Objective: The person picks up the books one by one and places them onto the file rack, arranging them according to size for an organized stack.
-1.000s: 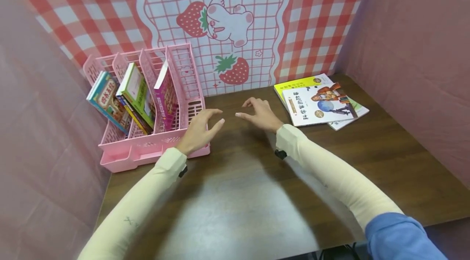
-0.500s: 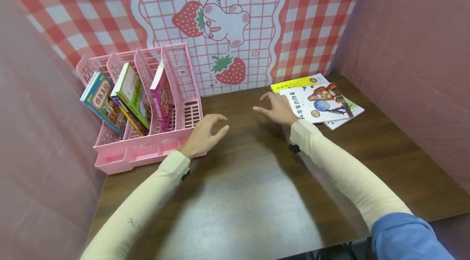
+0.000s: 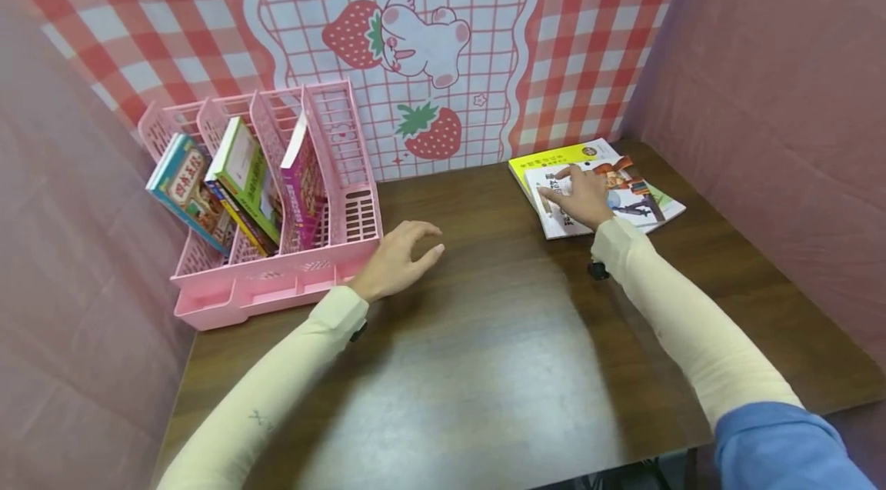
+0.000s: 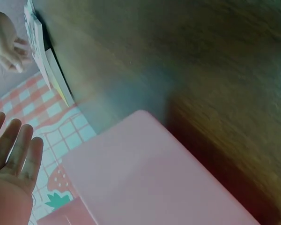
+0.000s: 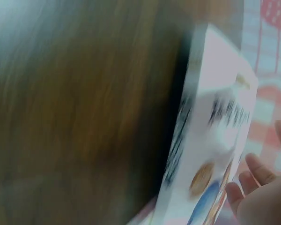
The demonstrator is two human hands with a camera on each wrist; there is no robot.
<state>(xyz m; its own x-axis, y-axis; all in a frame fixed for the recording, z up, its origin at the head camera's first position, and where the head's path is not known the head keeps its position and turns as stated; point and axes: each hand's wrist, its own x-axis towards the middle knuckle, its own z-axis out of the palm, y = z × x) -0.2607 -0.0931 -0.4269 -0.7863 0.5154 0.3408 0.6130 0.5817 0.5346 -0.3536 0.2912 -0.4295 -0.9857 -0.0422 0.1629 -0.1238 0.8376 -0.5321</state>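
Note:
A white picture book (image 3: 554, 225) with an illustrated cover lies on top of a small stack at the table's right rear. Above its cover is my right hand (image 3: 581, 196), fingers loosely bent; the right wrist view shows a gap between fingers and book. Under it a yellow-edged book (image 3: 554, 157) sticks out. My left hand (image 3: 396, 261) hovers in front of the pink book rack (image 3: 277, 271), relaxed and holding nothing. Several books stand in the rack: a blue one (image 3: 190, 186), a green one (image 3: 252, 178) and a magenta one (image 3: 302, 182).
The rack's rightmost slot (image 3: 360, 215) holds no book, and small trays run along its front. A strawberry-patterned cloth (image 3: 429, 36) hangs behind the brown table (image 3: 471, 367). Pink curtains (image 3: 768, 105) close in both sides.
My right hand has moved right, from mid-table to over the white picture book. My left hand has drifted slightly right and toward me, away from the rack.

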